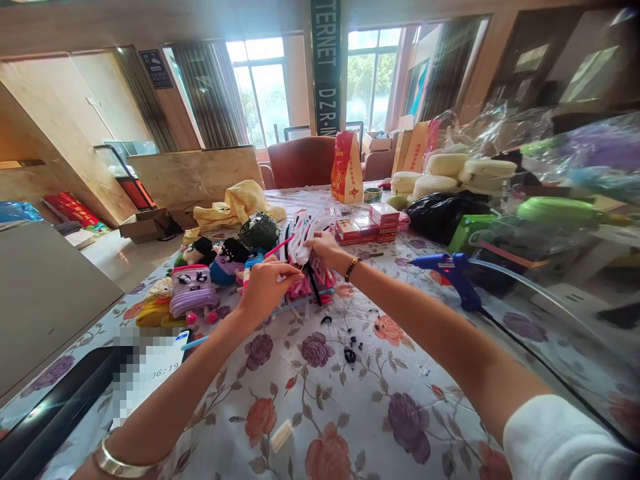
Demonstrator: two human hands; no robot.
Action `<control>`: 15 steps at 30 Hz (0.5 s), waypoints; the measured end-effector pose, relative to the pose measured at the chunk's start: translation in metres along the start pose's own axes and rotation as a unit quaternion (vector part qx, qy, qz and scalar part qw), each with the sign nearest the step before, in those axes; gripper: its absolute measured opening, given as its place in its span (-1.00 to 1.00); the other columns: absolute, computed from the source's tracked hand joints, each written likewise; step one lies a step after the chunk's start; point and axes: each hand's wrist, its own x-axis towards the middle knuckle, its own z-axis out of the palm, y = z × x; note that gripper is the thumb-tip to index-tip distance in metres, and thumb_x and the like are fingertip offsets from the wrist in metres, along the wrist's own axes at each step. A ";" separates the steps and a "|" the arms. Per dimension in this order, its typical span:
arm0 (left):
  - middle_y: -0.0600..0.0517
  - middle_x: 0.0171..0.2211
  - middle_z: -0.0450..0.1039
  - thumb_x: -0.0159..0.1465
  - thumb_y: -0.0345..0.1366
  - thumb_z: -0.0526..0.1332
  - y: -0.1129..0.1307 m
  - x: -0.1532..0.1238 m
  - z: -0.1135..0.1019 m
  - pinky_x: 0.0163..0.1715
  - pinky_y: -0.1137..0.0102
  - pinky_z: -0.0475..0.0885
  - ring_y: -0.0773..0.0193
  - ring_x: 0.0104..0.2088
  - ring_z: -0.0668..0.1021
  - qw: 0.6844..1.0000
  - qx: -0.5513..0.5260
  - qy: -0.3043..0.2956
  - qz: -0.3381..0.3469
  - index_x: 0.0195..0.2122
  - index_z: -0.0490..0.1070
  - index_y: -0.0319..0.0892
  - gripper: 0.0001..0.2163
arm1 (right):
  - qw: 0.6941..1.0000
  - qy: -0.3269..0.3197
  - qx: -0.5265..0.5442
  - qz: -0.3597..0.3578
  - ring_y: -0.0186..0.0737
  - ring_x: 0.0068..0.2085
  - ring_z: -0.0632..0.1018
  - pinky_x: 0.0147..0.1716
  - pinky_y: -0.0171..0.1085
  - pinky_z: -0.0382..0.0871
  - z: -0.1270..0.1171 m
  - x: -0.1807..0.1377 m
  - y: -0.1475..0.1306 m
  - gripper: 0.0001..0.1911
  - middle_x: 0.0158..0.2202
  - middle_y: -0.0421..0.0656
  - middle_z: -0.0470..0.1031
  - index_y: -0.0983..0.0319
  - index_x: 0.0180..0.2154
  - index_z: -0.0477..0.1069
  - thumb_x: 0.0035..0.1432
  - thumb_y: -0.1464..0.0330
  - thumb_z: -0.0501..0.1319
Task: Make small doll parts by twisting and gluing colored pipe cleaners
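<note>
A bundle of fuzzy pipe cleaners (300, 241), white, pink and black, lies in the middle of the table. My right hand (329, 255) reaches over it from the right, its fingers closed on the white strands. Just in front of the bundle, my left hand (270, 288) is pinched, thumb against fingers; what sits between the tips is too small to make out. Left of it are pipe-cleaner dolls, among them a purple one (194, 292) with a face. A dark green woven basket (259, 230) stands behind my left hand.
A blue glue gun (453, 273) with its cable stands at the right. Small red-and-white boxes (365, 229) are stacked behind the bundle. Black scraps (350, 355) lie on the flowered tablecloth (320, 400). A phone (150, 373) is at the left, beside a black object (65, 393).
</note>
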 end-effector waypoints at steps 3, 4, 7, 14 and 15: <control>0.10 -0.51 0.56 0.12 -0.16 0.26 0.007 -0.011 0.000 -0.40 0.41 0.30 0.30 -0.47 0.49 0.997 -0.032 -0.007 -0.071 -0.46 0.58 -0.07 -0.85 | 1.000 -0.002 0.009 0.024 -0.27 -0.23 0.51 -0.25 -0.21 0.45 -0.005 0.003 -0.007 -0.72 -0.15 -0.11 0.45 0.31 -0.07 0.36 0.22 0.31 0.15; 0.11 -0.53 0.55 0.11 -0.14 0.26 0.009 -0.014 0.000 -0.43 0.41 0.28 0.31 -0.49 0.48 0.995 -0.048 -0.015 -0.081 -0.47 0.58 -0.07 -0.84 | 0.999 -0.002 0.009 0.032 -0.22 -0.15 0.50 -0.19 -0.14 0.44 -0.007 0.005 -0.010 -0.68 -0.07 -0.08 0.42 0.29 -0.02 0.33 0.23 0.28 0.14; 0.10 -0.48 0.57 0.08 -0.12 0.26 0.013 -0.023 -0.001 -0.46 0.43 0.28 0.31 -0.49 0.49 0.991 -0.096 -0.032 -0.089 -0.47 0.58 -0.07 -0.82 | 0.999 -0.004 -0.001 0.047 -0.16 -0.07 0.47 -0.13 -0.07 0.42 -0.015 0.008 -0.015 -0.64 0.00 -0.05 0.37 0.27 0.02 0.30 0.23 0.26 0.14; 0.04 -0.47 0.57 0.01 -0.10 0.32 -0.019 -0.005 -0.043 -0.41 0.40 0.35 0.22 -0.42 0.54 0.964 -0.125 0.102 -0.212 -0.36 0.59 -0.12 -0.75 | 0.993 -0.075 -0.090 0.008 -0.49 -0.56 0.34 -0.58 -0.47 0.19 -0.043 -0.012 -0.017 -0.62 -0.49 -0.26 0.40 0.34 -0.04 0.37 0.04 0.55 0.18; 0.04 -0.46 0.57 0.01 -0.11 0.33 -0.029 0.003 -0.050 -0.41 0.40 0.35 0.21 -0.41 0.54 0.959 -0.112 0.124 -0.231 -0.35 0.59 -0.12 -0.76 | 0.989 -0.094 -0.113 0.003 -0.49 -0.59 0.31 -0.61 -0.47 0.14 -0.046 -0.016 -0.016 -0.61 -0.53 -0.28 0.37 0.35 -0.05 0.38 0.01 0.56 0.19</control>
